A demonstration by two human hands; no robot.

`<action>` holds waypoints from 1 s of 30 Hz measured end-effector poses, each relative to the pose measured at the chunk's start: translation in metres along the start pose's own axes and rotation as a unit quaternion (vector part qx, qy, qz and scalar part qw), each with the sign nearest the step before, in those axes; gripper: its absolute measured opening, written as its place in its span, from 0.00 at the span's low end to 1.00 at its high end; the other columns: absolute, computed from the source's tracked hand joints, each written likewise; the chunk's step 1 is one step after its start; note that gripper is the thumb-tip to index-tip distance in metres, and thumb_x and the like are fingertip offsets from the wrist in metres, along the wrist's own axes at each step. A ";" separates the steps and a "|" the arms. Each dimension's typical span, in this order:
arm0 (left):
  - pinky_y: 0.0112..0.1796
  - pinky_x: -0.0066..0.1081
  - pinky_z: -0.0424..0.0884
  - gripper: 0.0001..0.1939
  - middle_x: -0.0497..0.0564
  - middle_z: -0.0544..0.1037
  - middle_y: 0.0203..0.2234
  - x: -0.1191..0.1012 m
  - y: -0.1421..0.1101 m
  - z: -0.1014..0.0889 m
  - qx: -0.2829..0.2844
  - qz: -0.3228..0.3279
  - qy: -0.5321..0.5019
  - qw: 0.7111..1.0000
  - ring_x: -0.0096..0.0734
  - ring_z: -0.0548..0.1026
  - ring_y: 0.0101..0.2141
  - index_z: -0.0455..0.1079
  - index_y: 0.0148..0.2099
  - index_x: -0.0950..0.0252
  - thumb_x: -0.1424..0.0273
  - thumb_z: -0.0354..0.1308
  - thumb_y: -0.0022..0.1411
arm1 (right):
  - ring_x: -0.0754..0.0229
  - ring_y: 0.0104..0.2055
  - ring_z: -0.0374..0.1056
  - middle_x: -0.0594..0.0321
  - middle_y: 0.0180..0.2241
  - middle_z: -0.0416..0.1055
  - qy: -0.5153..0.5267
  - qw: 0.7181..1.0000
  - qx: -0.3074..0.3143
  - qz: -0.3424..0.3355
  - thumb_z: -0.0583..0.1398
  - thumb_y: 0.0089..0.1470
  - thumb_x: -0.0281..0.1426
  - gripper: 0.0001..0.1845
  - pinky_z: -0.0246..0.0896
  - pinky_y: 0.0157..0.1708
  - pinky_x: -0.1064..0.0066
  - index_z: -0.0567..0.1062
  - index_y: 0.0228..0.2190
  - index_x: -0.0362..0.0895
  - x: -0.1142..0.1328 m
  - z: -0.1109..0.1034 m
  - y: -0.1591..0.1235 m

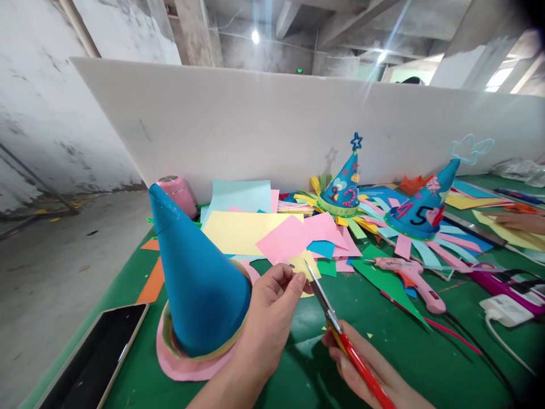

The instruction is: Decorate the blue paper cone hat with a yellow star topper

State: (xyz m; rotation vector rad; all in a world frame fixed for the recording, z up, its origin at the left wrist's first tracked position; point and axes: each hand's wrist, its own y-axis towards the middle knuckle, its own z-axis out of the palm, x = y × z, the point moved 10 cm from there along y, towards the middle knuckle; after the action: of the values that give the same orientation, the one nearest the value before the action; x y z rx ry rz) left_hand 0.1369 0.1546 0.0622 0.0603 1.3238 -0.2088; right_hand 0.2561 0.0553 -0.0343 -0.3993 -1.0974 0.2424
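Note:
Between the thumb and fingers of my left hand (272, 312) is a small pale yellow paper piece (307, 263). My right hand (361, 363) is closed around red-handled scissors (327, 309), whose blades point up and reach the paper's lower edge. Whether the blades are parted I cannot tell. Left of my left hand stands a plain blue cone hat (196, 284) with a pink brim (187, 366), tilted a little to the left; my forearm covers part of the brim.
A phone (93, 358) lies at the left edge. Coloured paper sheets (230, 230) spread behind my hands. Two decorated cone hats (343, 184) stand farther back. A pink glue gun (411, 278) and a power strip (506, 287) lie right, near another person's hand (522, 221). A white board (255, 125) stands behind.

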 end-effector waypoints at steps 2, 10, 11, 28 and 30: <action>0.31 0.25 0.62 0.08 0.48 0.72 0.21 -0.001 0.000 0.000 -0.001 0.004 0.004 1.000 0.26 0.68 0.27 0.66 0.25 0.66 0.68 0.57 0.53 | 0.63 0.35 0.68 0.66 0.32 0.71 -0.010 0.999 0.028 -0.021 0.67 0.31 0.45 0.26 0.62 0.41 0.73 0.73 0.36 0.51 0.001 0.007 0.004; 0.31 0.25 0.61 0.08 0.48 0.72 0.22 0.000 -0.001 0.000 0.005 0.007 0.016 1.000 0.27 0.67 0.28 0.66 0.25 0.66 0.68 0.56 0.54 | 0.66 0.25 0.63 0.66 0.30 0.67 -0.069 0.996 0.021 -0.053 0.66 0.34 0.44 0.23 0.63 0.28 0.76 0.72 0.34 0.48 0.000 0.003 0.017; 0.32 0.25 0.62 0.08 0.48 0.72 0.22 0.000 -0.001 0.000 0.006 0.007 0.017 1.000 0.27 0.67 0.28 0.66 0.25 0.66 0.68 0.56 0.54 | 0.66 0.26 0.63 0.66 0.29 0.67 -0.068 0.996 0.020 -0.053 0.66 0.34 0.44 0.23 0.63 0.29 0.76 0.72 0.34 0.48 -0.001 0.002 0.017; 0.33 0.25 0.63 0.07 0.46 0.71 0.22 0.006 -0.004 -0.005 -0.040 0.011 -0.037 0.998 0.27 0.69 0.29 0.66 0.26 0.66 0.69 0.58 0.52 | 0.71 0.18 0.45 0.71 0.22 0.55 -0.095 0.989 0.066 -0.089 0.61 0.39 0.50 0.22 0.49 0.17 0.80 0.71 0.31 0.47 0.012 0.031 0.008; 0.32 0.25 0.63 0.07 0.46 0.71 0.22 0.008 -0.005 -0.008 -0.059 0.010 -0.044 0.997 0.27 0.68 0.28 0.66 0.25 0.66 0.68 0.58 0.51 | 0.71 0.19 0.45 0.71 0.20 0.53 -0.091 0.989 0.068 -0.092 0.60 0.39 0.51 0.22 0.48 0.17 0.81 0.71 0.30 0.47 0.010 0.036 0.008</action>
State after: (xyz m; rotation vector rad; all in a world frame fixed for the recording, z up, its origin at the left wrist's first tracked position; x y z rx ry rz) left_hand 0.1303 0.1496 0.0527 -0.0359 1.2454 -0.1151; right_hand 0.2285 0.0732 -0.0151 -0.1551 -1.2819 0.1919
